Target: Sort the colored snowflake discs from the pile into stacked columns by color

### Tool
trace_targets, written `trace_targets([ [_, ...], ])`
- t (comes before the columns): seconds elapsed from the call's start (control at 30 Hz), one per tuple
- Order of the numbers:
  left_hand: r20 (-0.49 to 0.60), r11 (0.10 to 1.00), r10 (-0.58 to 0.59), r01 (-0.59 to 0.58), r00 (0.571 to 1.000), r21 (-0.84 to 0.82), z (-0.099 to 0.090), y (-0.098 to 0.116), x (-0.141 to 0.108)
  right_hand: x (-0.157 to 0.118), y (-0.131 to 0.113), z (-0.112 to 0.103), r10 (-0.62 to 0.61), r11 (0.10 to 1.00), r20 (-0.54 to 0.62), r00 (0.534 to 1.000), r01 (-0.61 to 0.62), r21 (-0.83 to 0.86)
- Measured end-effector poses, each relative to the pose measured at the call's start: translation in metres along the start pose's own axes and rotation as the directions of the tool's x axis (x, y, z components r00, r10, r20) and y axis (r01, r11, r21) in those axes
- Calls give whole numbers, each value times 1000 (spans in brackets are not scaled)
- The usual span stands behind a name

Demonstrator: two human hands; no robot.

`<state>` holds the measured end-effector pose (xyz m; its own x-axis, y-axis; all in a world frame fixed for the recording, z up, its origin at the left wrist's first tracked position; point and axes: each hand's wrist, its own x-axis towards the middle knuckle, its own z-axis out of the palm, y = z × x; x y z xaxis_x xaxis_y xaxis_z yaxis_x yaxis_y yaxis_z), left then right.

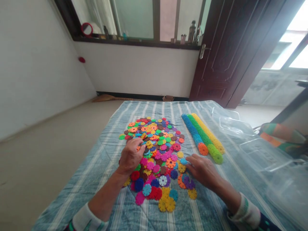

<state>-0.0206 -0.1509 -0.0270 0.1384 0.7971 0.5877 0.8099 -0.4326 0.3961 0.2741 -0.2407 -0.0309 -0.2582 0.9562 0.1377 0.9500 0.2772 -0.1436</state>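
A blue-gray cloth with white stripes (91,173) covers the top. A big messy pile of bright flat discs (163,156) lies in the middle. To its right are 3 long rows, side by side: blue (192,128), green (201,136) and yellow (209,132). Clear plastic boxes (266,154) sit farther right.

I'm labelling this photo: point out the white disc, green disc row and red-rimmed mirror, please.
White disc (163,181): head view, near its centre.
Green disc row (203,136): head view, about mid-length.
Red-rimmed mirror (87,29): head view, middle of glass.
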Motion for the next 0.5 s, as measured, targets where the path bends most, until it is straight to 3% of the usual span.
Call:
trace_targets([
  [0.17,-20,990,-117,118,993,71,-5,-16,5,27,-12,-1,50,999,-62,997,-49,15],
  [0.33,9,971,-218,216,976,101,-10,-23,5,57,-20,12,13,1000,-111,994,-10,26],
  [0.5,174,926,-374,357,911,121,-25,-30,7,62,-16,32,-31,999,-165,986,34,17],
])
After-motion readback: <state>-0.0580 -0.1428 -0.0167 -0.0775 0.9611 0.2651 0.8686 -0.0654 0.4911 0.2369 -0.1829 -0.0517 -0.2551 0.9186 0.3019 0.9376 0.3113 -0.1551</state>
